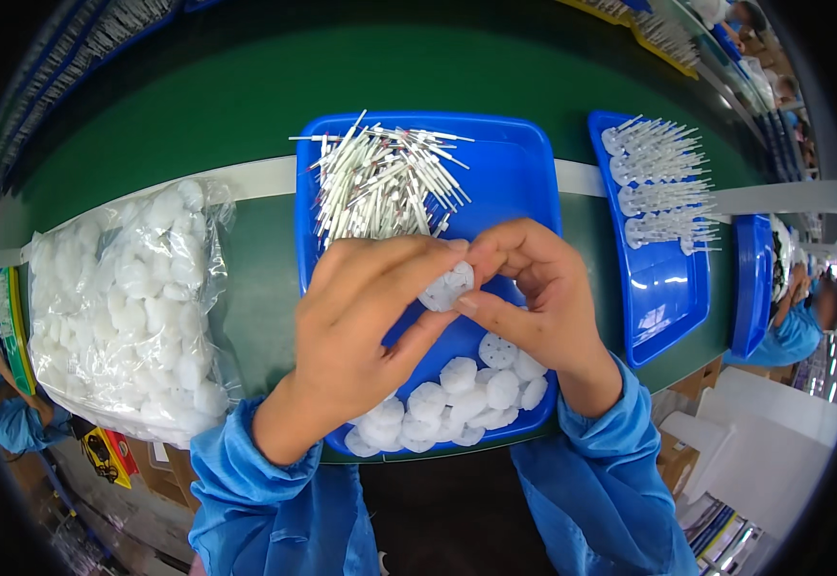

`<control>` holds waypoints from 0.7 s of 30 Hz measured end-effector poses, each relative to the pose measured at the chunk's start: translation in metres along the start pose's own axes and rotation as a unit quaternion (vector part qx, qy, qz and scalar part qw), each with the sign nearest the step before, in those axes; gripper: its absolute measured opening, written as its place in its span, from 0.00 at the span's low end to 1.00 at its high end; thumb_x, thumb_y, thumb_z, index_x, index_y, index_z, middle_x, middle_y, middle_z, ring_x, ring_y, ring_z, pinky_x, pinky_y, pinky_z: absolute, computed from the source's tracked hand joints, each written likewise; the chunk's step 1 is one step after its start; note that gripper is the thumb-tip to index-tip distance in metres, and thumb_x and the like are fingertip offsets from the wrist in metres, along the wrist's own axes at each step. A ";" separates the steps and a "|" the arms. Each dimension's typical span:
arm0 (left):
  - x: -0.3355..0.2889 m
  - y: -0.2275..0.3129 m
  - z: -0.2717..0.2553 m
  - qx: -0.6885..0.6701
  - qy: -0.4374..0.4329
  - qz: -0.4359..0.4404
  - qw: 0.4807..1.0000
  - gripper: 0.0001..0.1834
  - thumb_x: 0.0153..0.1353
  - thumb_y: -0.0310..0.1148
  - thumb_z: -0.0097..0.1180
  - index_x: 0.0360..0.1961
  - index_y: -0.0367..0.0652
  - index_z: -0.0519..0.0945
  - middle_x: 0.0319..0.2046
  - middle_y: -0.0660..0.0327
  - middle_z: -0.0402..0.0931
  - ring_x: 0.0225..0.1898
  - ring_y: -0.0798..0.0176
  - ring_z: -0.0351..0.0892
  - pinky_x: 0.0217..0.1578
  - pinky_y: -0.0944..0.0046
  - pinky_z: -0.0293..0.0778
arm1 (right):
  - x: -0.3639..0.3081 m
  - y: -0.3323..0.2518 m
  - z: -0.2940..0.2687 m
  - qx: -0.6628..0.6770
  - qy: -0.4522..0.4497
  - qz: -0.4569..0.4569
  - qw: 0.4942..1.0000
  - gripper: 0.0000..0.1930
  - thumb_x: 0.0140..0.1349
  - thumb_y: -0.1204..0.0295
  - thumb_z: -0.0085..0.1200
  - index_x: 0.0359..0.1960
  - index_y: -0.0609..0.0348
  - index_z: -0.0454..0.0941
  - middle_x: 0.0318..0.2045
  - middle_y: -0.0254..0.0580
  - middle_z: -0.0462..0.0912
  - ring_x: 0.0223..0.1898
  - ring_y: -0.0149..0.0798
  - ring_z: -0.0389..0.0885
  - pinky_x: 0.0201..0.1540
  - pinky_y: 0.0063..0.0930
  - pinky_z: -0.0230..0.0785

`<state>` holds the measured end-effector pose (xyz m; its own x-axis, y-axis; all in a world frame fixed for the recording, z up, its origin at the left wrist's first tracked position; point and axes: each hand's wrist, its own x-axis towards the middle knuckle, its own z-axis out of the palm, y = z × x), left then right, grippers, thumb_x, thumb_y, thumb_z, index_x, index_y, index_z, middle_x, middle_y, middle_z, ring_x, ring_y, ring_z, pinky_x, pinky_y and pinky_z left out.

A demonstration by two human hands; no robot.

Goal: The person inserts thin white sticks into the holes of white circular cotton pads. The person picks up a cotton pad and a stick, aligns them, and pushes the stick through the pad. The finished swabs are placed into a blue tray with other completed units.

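Over the middle of a blue tray (522, 158), a translucent white plastic disc (447, 287) with small holes is pinched between my two hands. My left hand (366, 322) is closed on its left side, thumb below and fingers above. Closed fingertips of my right hand (545, 298) grip its right edge; whether they also hold a thin stick is hidden. Behind my hands lies a loose heap of thin white sticks (380, 187), some with reddish parts. Nearer to me, several similar white discs (457, 398) are piled along the tray's front.
A clear plastic bag (131, 307) full of white discs lies at left. To the right, a second blue tray (663, 307) holds rows of sticks with discs at their ends (663, 182). Another blue tray (753, 278) stands beyond, near a co-worker in blue (788, 336).
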<state>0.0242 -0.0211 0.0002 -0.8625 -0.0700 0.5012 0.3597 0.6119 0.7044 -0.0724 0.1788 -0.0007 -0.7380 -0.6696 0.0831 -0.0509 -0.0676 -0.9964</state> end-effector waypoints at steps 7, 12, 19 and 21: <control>-0.004 -0.017 -0.017 -0.094 0.037 -0.034 0.994 0.17 0.68 0.29 0.69 0.56 0.38 0.91 0.58 0.52 0.84 0.49 0.59 0.84 0.44 0.65 0.80 | -0.010 -0.019 -0.013 -0.257 -0.002 -0.036 0.966 0.09 0.63 0.79 0.72 0.44 0.58 0.89 0.37 0.38 0.90 0.38 0.35 0.91 0.46 0.29 0.80; -0.002 -0.018 -0.020 -0.265 0.139 -0.177 0.938 0.14 0.79 0.31 0.59 0.58 0.37 0.89 0.55 0.55 0.84 0.45 0.67 0.85 0.47 0.70 0.79 | 0.007 -0.017 0.026 -0.485 -0.179 -0.287 0.806 0.06 0.53 0.67 0.66 0.33 0.48 0.86 0.35 0.28 0.84 0.41 0.34 0.84 0.45 0.33 0.74; -0.004 -0.019 -0.023 -0.371 0.114 -0.248 0.888 0.19 0.76 0.24 0.54 0.63 0.35 0.86 0.58 0.57 0.81 0.43 0.71 0.82 0.40 0.73 0.76 | 0.016 -0.016 0.029 -0.532 -0.157 -0.226 0.801 0.11 0.51 0.75 0.65 0.37 0.52 0.83 0.36 0.32 0.84 0.39 0.37 0.83 0.47 0.37 0.76; -0.003 -0.021 -0.017 -0.365 0.119 -0.204 0.900 0.23 0.72 0.20 0.53 0.65 0.35 0.85 0.60 0.56 0.78 0.44 0.70 0.81 0.40 0.73 0.77 | 0.023 -0.027 0.004 -0.436 -0.073 -0.167 0.881 0.13 0.51 0.81 0.67 0.38 0.55 0.83 0.38 0.33 0.86 0.39 0.36 0.85 0.46 0.37 0.78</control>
<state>0.0253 -0.0478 -0.0077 -0.9064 -0.3918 0.1580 0.2432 -0.1781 0.9535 -0.0855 0.1626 0.0279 -0.4922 -0.8125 0.3125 -0.7936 0.2714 -0.5445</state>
